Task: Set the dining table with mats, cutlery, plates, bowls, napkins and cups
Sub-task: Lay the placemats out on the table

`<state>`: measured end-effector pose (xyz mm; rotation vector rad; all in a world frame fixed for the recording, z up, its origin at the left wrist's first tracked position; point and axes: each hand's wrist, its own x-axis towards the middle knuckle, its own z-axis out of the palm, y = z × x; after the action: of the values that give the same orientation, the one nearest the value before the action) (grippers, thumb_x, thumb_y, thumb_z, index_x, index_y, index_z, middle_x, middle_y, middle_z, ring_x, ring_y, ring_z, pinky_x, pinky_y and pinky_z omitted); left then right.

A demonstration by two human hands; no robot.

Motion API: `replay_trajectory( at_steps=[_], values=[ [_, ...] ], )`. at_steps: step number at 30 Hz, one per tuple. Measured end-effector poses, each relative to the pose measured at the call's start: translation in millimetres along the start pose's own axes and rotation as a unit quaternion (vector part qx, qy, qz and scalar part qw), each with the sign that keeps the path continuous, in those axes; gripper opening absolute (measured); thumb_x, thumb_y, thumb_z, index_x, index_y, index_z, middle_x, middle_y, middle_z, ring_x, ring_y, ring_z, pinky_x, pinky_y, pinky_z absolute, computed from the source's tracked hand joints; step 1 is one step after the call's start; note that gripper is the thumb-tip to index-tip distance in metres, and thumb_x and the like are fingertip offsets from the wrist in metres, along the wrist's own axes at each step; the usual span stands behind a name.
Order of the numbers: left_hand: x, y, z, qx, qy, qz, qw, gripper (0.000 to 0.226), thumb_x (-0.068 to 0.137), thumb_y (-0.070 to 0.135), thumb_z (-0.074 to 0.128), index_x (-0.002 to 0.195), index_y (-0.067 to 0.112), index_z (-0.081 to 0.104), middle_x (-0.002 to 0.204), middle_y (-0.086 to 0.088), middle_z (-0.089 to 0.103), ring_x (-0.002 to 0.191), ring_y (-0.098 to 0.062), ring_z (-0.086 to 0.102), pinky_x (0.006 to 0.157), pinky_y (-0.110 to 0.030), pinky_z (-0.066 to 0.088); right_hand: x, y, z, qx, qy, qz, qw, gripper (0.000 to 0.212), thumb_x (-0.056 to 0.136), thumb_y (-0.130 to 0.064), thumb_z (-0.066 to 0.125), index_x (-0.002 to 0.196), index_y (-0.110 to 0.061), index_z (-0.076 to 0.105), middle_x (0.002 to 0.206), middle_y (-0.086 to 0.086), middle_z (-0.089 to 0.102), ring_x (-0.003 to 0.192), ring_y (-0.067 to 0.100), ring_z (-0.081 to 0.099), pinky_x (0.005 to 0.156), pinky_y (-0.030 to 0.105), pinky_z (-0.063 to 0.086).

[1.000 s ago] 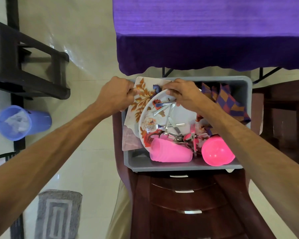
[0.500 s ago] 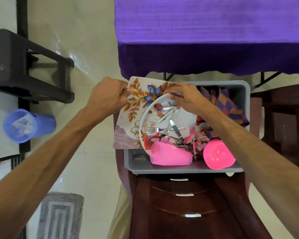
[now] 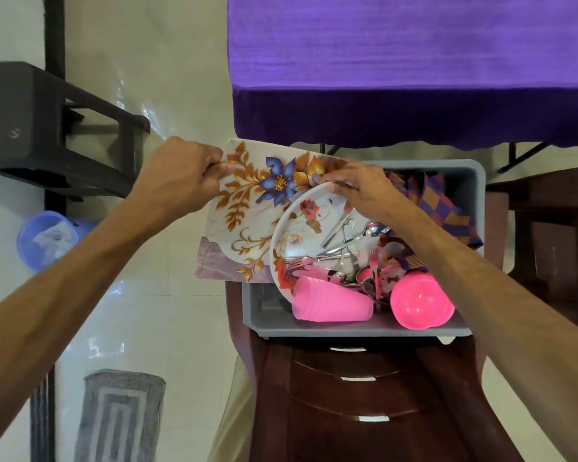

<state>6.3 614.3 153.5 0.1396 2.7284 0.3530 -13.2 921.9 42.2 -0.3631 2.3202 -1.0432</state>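
A grey tub sits on a dark wooden chair. My left hand grips the far left corner of a floral place mat, which sticks out over the tub's left side. My right hand holds the far rim of a white floral plate, tilted up above the mat. Forks and spoons lie on the plate. A pink cup lies on its side, a pink bowl is upside down, and checked napkins fill the right side.
The dining table with its purple cloth stands just beyond the tub. A black bench and a blue bin are on the left, a grey rug lies on the floor, and wooden furniture stands at right.
My left hand has pulled the mat out to the left from under the plate, so more of its flower print shows. My right hand has kept the plate's rim lifted.
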Motion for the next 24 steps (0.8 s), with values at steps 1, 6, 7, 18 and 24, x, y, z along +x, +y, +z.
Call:
replay_trajectory(
  at_steps=[1,6,7,18,24],
  values=[
    [-1.8,-0.5,-1.7,0.002,0.002,-0.002,1.0,0.038,0.105,0.04,0.057,0.087,0.009,0.069,0.072,-0.004,0.069,0.052,-0.011,0.057,0.057,-0.026,0.048,0.5,0.6,0.8,0.005,0.004,-0.002,1.0,0.027,0.103,-0.018,0.063,0.128,-0.021,0.073,0.114,0.002,0.058,0.085,0.014,0.066,0.057,0.018,0.058],
    [-6.0,-4.1,-10.9,0.02,-0.004,-0.015,1.0,0.034,0.104,0.04,0.057,0.086,0.013,0.065,0.068,0.003,0.06,0.053,-0.008,0.051,0.051,-0.021,0.032,3.7,4.6,2.1,-0.004,0.002,-0.003,1.0,0.023,0.103,-0.016,0.063,0.124,-0.015,0.074,0.117,0.005,0.061,0.066,-0.002,0.065,0.054,0.015,0.054],
    [-6.9,-5.7,-14.2,0.027,-0.005,-0.013,1.0,0.034,0.104,0.041,0.056,0.087,0.014,0.066,0.07,0.002,0.061,0.054,-0.008,0.051,0.052,-0.021,0.031,3.5,4.7,2.0,-0.001,0.0,-0.007,1.0,0.023,0.103,-0.016,0.063,0.123,-0.014,0.074,0.119,0.004,0.063,0.067,-0.006,0.066,0.054,0.013,0.053],
    [-22.7,-65.2,-70.7,0.047,0.041,-0.012,0.998,0.035,0.103,0.034,0.06,0.095,0.004,0.076,0.062,-0.008,0.062,0.052,-0.023,0.058,0.053,-0.027,0.041,16.3,3.8,4.2,-0.01,0.004,0.038,0.999,0.024,0.102,-0.015,0.064,0.124,-0.012,0.074,0.123,0.008,0.068,0.074,0.023,0.073,0.062,0.024,0.06],
    [-33.9,-74.1,-71.8,0.004,0.028,-0.037,0.999,0.036,0.103,0.038,0.059,0.102,0.006,0.076,0.081,-0.008,0.073,0.061,-0.024,0.065,0.058,-0.024,0.043,23.6,5.3,11.2,-0.032,0.001,0.053,0.998,0.026,0.102,-0.016,0.064,0.126,-0.013,0.073,0.119,0.004,0.066,0.064,0.01,0.071,0.06,0.014,0.056]
  ],
)
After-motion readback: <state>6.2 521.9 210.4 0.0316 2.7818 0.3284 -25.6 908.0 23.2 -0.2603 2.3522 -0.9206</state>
